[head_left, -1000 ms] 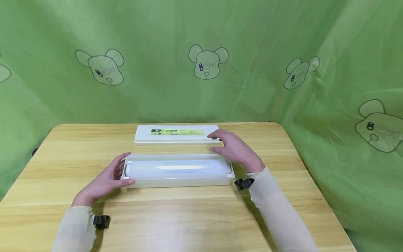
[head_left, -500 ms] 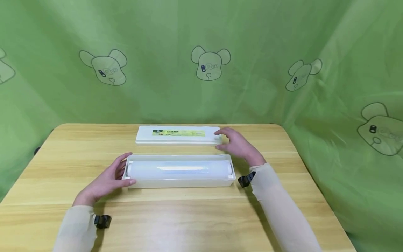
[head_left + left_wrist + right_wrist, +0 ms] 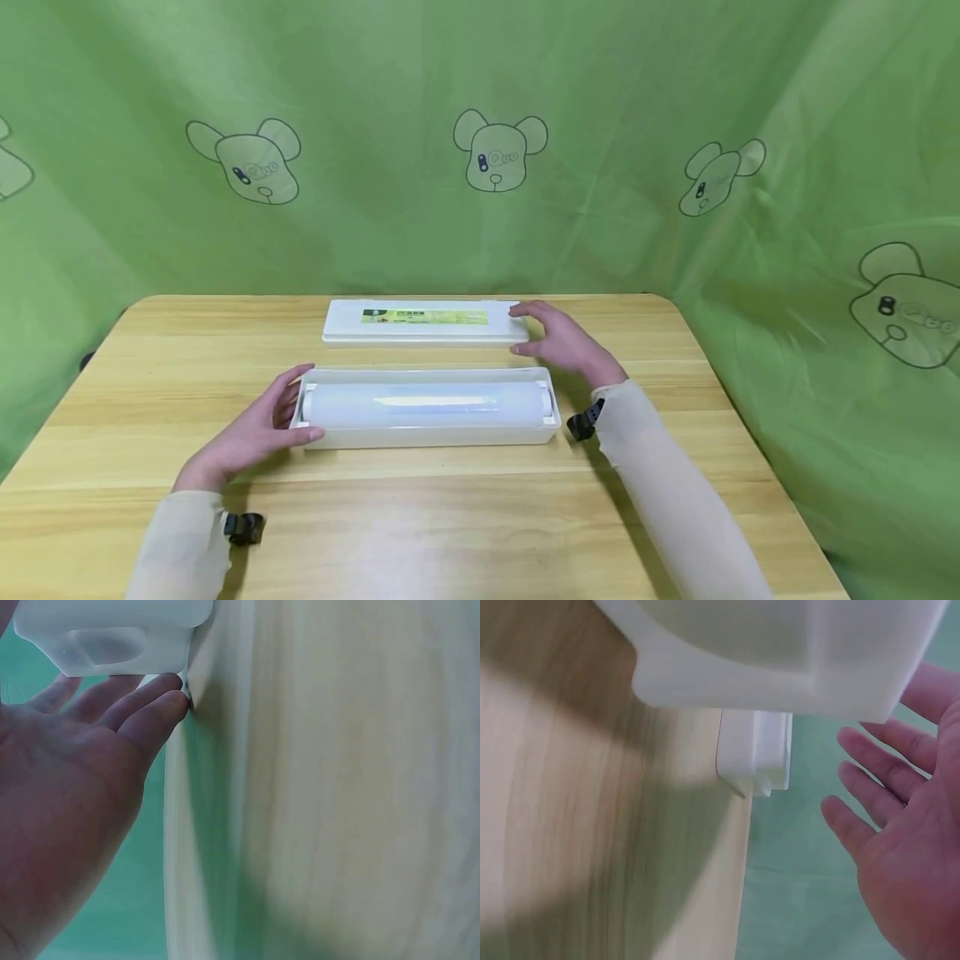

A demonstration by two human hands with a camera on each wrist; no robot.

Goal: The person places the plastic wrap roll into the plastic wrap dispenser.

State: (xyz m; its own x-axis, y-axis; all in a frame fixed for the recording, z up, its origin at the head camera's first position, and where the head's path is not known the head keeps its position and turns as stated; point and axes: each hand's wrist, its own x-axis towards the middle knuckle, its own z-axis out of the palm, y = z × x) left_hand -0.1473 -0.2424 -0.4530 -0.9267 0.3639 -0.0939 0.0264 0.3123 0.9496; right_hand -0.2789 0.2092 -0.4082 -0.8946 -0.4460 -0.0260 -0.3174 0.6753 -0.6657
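Note:
A long white plastic box (image 3: 431, 437) lies crosswise on the table with a roll of cling film (image 3: 427, 405) inside. My left hand (image 3: 251, 433) grips its left end, thumb on the front wall, fingers round toward the back corner. In the left wrist view, fingers (image 3: 142, 701) meet the end of the box. Beyond the box lies its white lid (image 3: 420, 337), bearing a yellow-green label (image 3: 427, 317). My right hand (image 3: 562, 337) hovers by the lid's right end, thumb and fingers spread apart. The right wrist view has its fingers (image 3: 877, 765) loosely extended, holding nothing.
The light wooden table (image 3: 450, 533) has its back edge just behind the lid. Green cloth (image 3: 375, 217) printed with bear heads hangs around the back and sides. Both wrists carry small black cameras.
My right hand has shifted slightly right, from near the box's back right corner to the lid's right end. My left hand keeps its place on the box.

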